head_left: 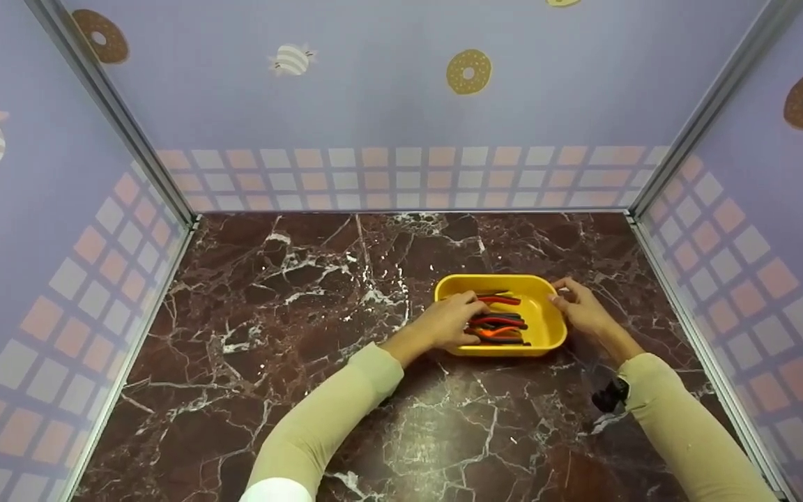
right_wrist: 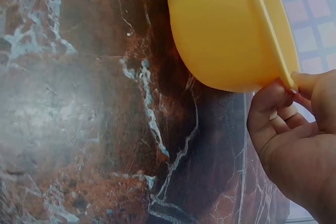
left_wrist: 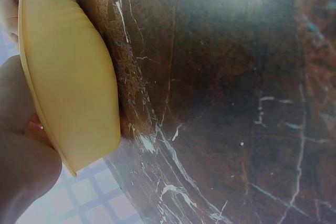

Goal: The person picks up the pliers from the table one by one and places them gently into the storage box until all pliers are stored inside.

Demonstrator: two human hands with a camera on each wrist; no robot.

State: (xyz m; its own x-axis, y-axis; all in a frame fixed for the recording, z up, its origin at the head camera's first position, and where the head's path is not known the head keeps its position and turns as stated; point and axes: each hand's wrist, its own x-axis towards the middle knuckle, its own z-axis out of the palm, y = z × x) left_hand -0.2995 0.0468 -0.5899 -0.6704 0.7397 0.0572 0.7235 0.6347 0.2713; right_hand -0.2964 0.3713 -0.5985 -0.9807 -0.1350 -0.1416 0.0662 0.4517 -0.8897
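A yellow plastic tub [head_left: 548, 328] with rounded corners stands on the dark marbled surface. Inside lie several slim hand tools [head_left: 506, 322] with red, orange and black handles, roughly side by side. My left hand [head_left: 449, 321] reaches over the tub's left end, fingers and thumb down among the tools; I cannot tell whether it grips any of them. From the left wrist, the tub's side wall [left_wrist: 73, 77] hides the fingertips. At the right end, my right hand [head_left: 586, 310] pinches the tub's rim between thumb and fingers, seen closely in the right wrist view.
The brown marbled tabletop [head_left: 290, 314] spreads around the tub. Lilac panels with pink and white squares [head_left: 373, 178] enclose it at the back and both sides, joined by metal corner rails [head_left: 680, 146]. A small black device [head_left: 610, 395] sits at the right cuff.
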